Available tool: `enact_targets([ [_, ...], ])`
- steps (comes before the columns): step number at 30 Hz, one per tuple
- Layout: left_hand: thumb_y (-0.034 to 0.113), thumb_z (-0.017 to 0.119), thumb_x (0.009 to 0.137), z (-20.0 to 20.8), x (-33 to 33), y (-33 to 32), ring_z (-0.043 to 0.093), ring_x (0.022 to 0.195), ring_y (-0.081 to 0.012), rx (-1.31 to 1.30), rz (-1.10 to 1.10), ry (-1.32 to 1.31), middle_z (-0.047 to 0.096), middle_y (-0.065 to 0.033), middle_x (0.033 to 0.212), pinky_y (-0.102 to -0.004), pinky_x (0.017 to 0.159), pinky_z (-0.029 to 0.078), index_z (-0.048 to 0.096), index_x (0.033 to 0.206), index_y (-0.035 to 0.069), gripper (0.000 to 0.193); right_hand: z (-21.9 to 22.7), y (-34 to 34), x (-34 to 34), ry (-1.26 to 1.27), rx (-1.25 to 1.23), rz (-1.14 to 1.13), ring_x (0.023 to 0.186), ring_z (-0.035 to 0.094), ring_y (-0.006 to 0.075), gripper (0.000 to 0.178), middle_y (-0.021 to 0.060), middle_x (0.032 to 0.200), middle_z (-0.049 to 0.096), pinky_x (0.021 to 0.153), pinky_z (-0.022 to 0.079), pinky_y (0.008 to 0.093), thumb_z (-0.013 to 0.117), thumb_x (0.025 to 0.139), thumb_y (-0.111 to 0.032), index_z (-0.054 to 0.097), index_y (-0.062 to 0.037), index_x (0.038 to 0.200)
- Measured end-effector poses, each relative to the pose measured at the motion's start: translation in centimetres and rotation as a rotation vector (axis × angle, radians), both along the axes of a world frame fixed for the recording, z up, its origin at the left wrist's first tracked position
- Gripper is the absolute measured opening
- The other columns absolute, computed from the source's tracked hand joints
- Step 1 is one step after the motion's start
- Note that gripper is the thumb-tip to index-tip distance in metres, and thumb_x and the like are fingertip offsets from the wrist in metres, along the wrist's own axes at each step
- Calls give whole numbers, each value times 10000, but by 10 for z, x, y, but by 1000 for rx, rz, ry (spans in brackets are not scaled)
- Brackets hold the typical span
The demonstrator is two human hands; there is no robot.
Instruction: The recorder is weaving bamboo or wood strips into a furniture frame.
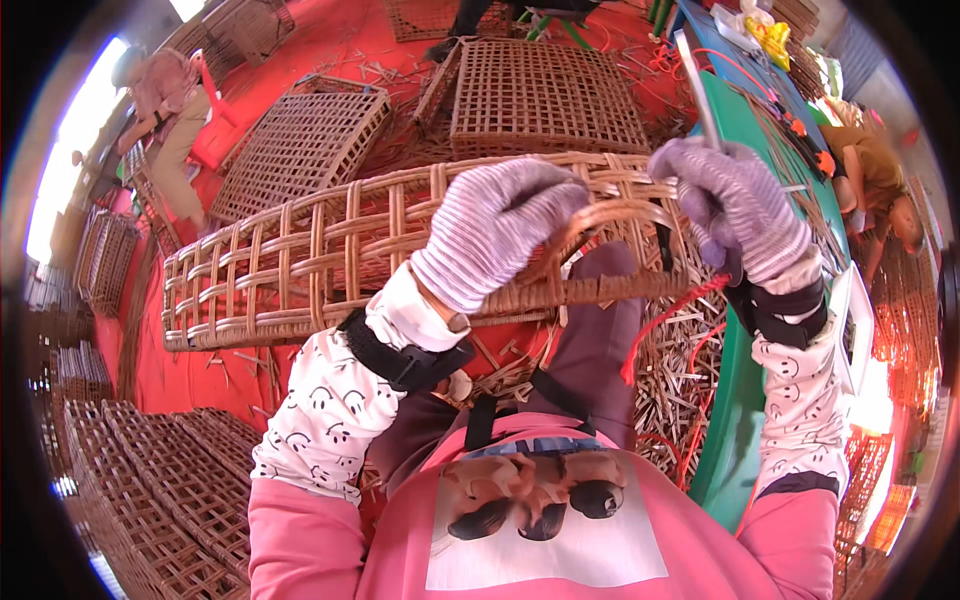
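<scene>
Across my lap lies a long woven wicker basket frame (340, 245) with an open square lattice. My left hand (500, 230), in a striped knit glove, is closed at its upper edge, pinching a curved cane strip (620, 210). This strip arches over toward my right hand (735, 205), also gloved. The right fingers are wrapped round a long, narrow metal tool (697, 90) that points up and away; its lower part is hidden in the hand. Below the right wrist hangs a twisted red cord (660, 325).
Finished-looking wicker panels (545, 100) lie ahead on the red floor, with stacked panels (165, 480) at lower left. A green bench (735, 420) and a blue table (745, 60) stand right. Cane scraps (670, 390) litter the floor. Other people (170, 120) work at both sides.
</scene>
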State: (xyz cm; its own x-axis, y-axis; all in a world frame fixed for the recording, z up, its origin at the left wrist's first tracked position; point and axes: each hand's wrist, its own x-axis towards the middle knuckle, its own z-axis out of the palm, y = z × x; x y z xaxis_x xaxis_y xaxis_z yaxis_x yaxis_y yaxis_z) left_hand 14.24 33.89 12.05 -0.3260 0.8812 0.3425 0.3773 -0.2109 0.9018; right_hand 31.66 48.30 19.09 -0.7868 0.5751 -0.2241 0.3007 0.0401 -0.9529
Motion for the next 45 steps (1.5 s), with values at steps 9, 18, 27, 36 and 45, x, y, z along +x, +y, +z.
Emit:
enact_targets([
  [9, 263, 592, 789, -17, 17, 10, 568, 654, -295, 346, -85, 558, 540, -73, 694, -413, 553, 447, 537, 737, 141, 143, -51, 5, -32, -149, 65, 291, 722, 631, 190, 313, 67, 855, 639, 599, 504, 284, 620, 801, -167, 577, 2, 1061],
  [18, 346, 621, 703, -13, 28, -6, 568, 752, -208, 504, 315, 897, 541, -12, 765, -355, 659, 455, 548, 798, 175, 209, -49, 14, -34, 20, -140, 173, 727, 636, 158, 200, 62, 856, 638, 634, 533, 266, 617, 835, -122, 579, -14, 1000],
  [27, 205, 641, 706, -44, 1, -70, 518, 1026, -200, 343, 642, 668, 545, -12, 1006, -379, 950, 357, 607, 954, 165, 253, -51, 44, -46, 19, 91, 132, 593, 527, 110, 106, 9, 691, 545, 564, 442, 225, 604, 858, -118, 546, -34, 887],
  [36, 172, 632, 751, -54, -11, -77, 551, 969, -187, 527, 553, 703, 563, -10, 998, -374, 915, 378, 628, 930, 157, 180, -54, 38, -37, 51, -65, 30, 569, 546, 115, 114, 16, 668, 540, 525, 470, 225, 600, 855, -67, 542, -29, 945],
  [45, 176, 680, 705, -17, -28, -102, 572, 891, -216, 259, 537, 785, 616, -32, 954, -403, 808, 410, 639, 877, 117, 186, -24, -18, -39, -25, 11, 90, 378, 406, 57, 183, -12, 597, 538, 334, 279, 218, 564, 863, -207, 587, -48, 775],
])
